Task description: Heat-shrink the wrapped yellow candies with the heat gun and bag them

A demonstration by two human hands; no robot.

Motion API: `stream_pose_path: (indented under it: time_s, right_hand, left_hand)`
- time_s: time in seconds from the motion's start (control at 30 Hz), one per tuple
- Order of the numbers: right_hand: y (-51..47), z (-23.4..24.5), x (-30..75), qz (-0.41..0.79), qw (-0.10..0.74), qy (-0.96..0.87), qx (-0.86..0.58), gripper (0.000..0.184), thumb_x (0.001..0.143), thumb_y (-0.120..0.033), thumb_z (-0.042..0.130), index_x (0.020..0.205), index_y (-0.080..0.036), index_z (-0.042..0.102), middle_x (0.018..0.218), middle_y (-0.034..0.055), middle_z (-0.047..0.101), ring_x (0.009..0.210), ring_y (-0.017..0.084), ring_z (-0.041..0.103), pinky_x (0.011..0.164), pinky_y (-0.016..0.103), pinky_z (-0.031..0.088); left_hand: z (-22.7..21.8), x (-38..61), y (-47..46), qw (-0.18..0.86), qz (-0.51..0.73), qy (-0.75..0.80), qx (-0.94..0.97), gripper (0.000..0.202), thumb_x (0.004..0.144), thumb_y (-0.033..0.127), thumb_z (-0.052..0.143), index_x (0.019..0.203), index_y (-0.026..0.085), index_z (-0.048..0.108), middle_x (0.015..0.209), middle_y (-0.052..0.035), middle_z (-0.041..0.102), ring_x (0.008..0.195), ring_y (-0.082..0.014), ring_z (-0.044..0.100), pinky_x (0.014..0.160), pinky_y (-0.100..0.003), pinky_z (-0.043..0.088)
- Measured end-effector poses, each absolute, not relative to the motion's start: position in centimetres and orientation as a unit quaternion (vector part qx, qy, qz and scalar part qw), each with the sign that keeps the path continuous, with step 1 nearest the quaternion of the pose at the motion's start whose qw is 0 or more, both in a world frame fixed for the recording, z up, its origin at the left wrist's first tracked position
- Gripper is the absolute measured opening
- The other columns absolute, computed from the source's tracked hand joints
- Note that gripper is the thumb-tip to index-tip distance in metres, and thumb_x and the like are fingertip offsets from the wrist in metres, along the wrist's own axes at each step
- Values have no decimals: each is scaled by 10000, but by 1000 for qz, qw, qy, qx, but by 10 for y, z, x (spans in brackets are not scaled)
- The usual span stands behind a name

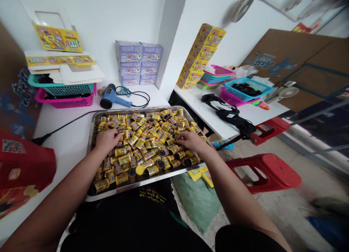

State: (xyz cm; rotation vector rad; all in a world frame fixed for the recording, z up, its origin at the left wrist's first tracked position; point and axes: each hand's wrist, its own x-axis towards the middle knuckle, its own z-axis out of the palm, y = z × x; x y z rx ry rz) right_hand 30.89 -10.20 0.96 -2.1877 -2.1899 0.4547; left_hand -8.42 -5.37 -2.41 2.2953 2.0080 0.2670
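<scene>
Nearest the camera, the person's dark shirt (pixel 122 219) and bare forearms (pixel 57 186) are leaning in over a steel tray (pixel 141 183), its near rim sitting close against the torso, and a heavy lean or knock is risking a tilt of the whole load. The desk (pixel 62 128) is carrying this tray at its edge; whether the near corner overhangs, I cannot tell, but any overhang would raise the chance of tipping. A red plastic stool (pixel 265 172) is standing on the floor just right of the tray, where a careless step could catch it. The tray is holding a crowded single layer of yellow-labelled canisters (pixel 147 143), many lying at mixed angles, and those against the rim are at risk of rolling out if jostled. The left grip (pixel 107 141) is resting curved among the canisters left of centre, while the right grip (pixel 191 141) is stretching over them with fingers extended; neither is visibly closed, and I cannot tell whether either has hold of a canister. A black cord (pixel 68 123) is running along the desk close to the tray and could snag a sleeve. A loose yellow cap (pixel 139 170) is lying among the canisters and could easily go astray.
</scene>
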Motion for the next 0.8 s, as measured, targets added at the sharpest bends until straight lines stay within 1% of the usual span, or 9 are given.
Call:
stream_pose_path:
  time_s: [0.13, 0.27, 0.33, 0.4, 0.47, 0.53, 0.6, 0.7, 0.8]
  right_hand:
    - [-94, 10, 301, 127, -35, -669, -732, 382, 887, -585, 689, 952, -219, 779, 907, 82, 760, 862, 252, 700, 715, 306, 466]
    - [-90, 9, 294, 106, -19, -650, -752, 196, 821, -385, 746, 899, -205, 761, 894, 71, 759, 858, 246, 701, 698, 291, 464]
    - [-89, 9, 293, 125, 21, -642, -757, 174, 802, -341, 738, 902, -199, 749, 842, 54, 744, 808, 227, 689, 675, 284, 466]
    - [-89, 10, 290, 162, 93, -634, -750, 232, 831, -371, 720, 975, -190, 736, 820, 44, 731, 748, 206, 673, 658, 284, 479]
    - [-90, 13, 285, 193, 167, -637, -727, 335, 863, -395, 718, 1124, -184, 706, 895, 50, 743, 739, 188, 667, 682, 289, 503]
    - [-91, 17, 280, 181, 197, -657, -705, 400, 866, -380, 746, 1210, -185, 680, 1019, 69, 746, 778, 179, 668, 746, 301, 518]
    - [-96, 23, 278, 159, 166, -696, -680, 356, 845, -346, 782, 1155, -187, 711, 1056, 77, 736, 814, 183, 666, 786, 308, 512]
    - [-111, 28, 276, 191, 68, -770, -605, 258, 796, -316, 828, 1014, -197, 759, 979, 60, 725, 848, 203, 663, 783, 308, 499]
    - [-128, 26, 268, 185, 33, -831, -524, 325, 741, -223, 840, 1058, -213, 768, 1025, 71, 714, 961, 241, 650, 865, 342, 496]
  left_hand:
    - [-24, -84, -54, 41, 88, 657, 747, 411, 988, 527, 503, 946, 216, 768, 966, -82, 785, 890, -250, 713, 695, -300, 434]
    - [-25, -85, -53, 53, 93, 658, 745, 402, 990, 524, 512, 938, 215, 764, 962, -76, 786, 891, -241, 711, 694, -299, 431]
    - [-25, -85, -53, 52, 94, 654, 749, 391, 993, 510, 514, 938, 213, 761, 980, -73, 788, 908, -240, 713, 704, -301, 433]
    - [-24, -85, -54, 49, 91, 651, 752, 386, 996, 504, 513, 941, 213, 761, 995, -71, 789, 920, -242, 714, 708, -303, 435]
    - [-22, -84, -54, 47, 87, 654, 750, 385, 993, 507, 518, 946, 214, 763, 989, -73, 789, 917, -246, 716, 707, -303, 437]
    - [-21, -84, -54, 48, 85, 659, 746, 388, 989, 513, 523, 958, 212, 765, 972, -79, 788, 904, -253, 717, 705, -306, 436]
    - [-20, -84, -55, 50, 86, 660, 745, 391, 988, 518, 527, 968, 209, 766, 965, -82, 787, 898, -257, 718, 705, -308, 435]
    - [-21, -84, -56, 53, 89, 658, 746, 389, 987, 528, 533, 974, 213, 761, 965, -78, 787, 903, -255, 717, 707, -305, 433]
    - [-24, -84, -54, 50, 88, 660, 745, 379, 998, 517, 519, 985, 218, 752, 986, -75, 786, 926, -255, 716, 726, -307, 437]
